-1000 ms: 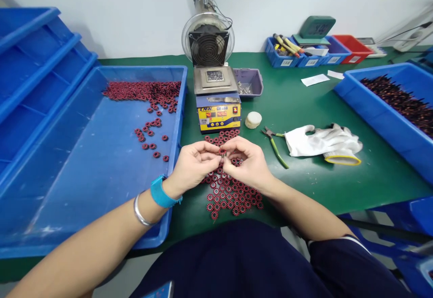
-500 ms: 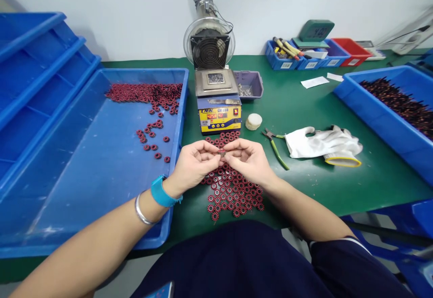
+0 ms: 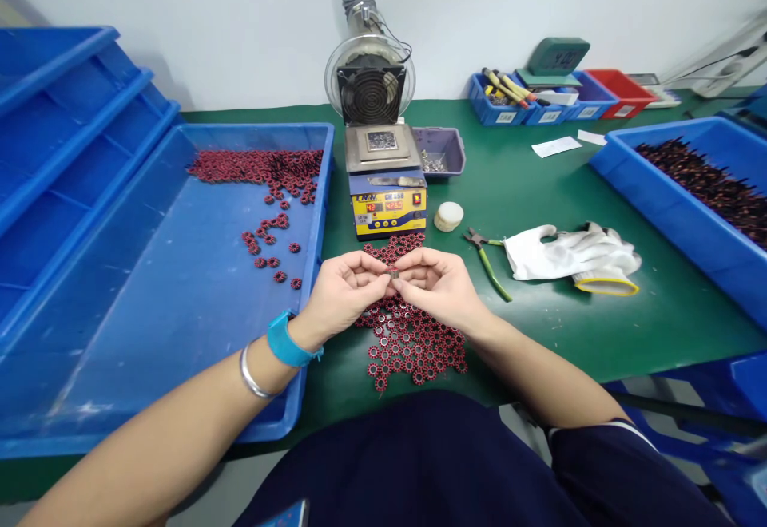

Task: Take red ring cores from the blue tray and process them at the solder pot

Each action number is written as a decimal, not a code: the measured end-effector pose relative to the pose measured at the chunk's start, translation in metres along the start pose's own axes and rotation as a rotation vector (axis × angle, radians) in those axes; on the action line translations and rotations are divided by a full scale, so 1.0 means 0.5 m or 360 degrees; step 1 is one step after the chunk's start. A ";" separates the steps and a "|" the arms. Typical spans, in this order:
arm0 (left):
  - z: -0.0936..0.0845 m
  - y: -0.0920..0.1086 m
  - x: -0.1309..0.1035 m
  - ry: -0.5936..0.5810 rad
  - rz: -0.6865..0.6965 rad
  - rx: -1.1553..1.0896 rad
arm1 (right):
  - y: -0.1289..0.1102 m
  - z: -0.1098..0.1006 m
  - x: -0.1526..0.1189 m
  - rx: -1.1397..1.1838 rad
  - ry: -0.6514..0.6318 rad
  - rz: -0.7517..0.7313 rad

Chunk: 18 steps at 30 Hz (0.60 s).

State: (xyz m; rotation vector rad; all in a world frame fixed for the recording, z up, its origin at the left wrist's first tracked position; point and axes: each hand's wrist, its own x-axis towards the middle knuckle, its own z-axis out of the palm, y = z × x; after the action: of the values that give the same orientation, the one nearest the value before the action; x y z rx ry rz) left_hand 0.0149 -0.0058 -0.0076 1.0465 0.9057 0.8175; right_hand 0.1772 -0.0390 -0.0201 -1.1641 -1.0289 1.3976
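Note:
A small red-toothed stator core (image 3: 393, 273) is pinched on edge between my two hands, partly covered by fingertips. My left hand (image 3: 346, 291), wearing a blue strap and a silver bangle at the wrist, grips its left side. On its right side, the thumb and fingers of my right hand (image 3: 440, 286) are closed. Below and behind the hands, many similar red stator cores (image 3: 413, 347) lie spread over the green table. Just beyond them stands a yellow and blue solder pot (image 3: 389, 211) with a lit display.
To the left is a big blue tray (image 3: 180, 295) with more red cores. Cutting pliers (image 3: 491, 265), white gloves (image 3: 563, 254) and a round whitish pad (image 3: 448, 215) lie on the right. A purple bin (image 3: 452, 152) sits behind; a blue bin (image 3: 677, 215) of dark, copper-coloured parts stands far right.
Both hands stay over the pile with the stator core held between them; their fingers have shifted only slightly. The two readings on the solder pot's display have changed.

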 end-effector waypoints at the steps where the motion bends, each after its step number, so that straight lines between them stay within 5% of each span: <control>1: -0.001 -0.001 0.000 -0.0002 0.0000 -0.0001 | 0.000 0.000 0.000 -0.0005 0.0001 -0.0006; 18: 0.006 -0.005 -0.001 0.0023 -0.0062 0.0147 | 0.004 0.002 -0.004 -0.0350 0.0055 -0.0203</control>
State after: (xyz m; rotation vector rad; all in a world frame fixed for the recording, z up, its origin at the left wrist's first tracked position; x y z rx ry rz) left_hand 0.0180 -0.0079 -0.0092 1.1007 0.9808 0.7575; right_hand 0.1759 -0.0412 -0.0217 -1.2532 -1.2338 1.1822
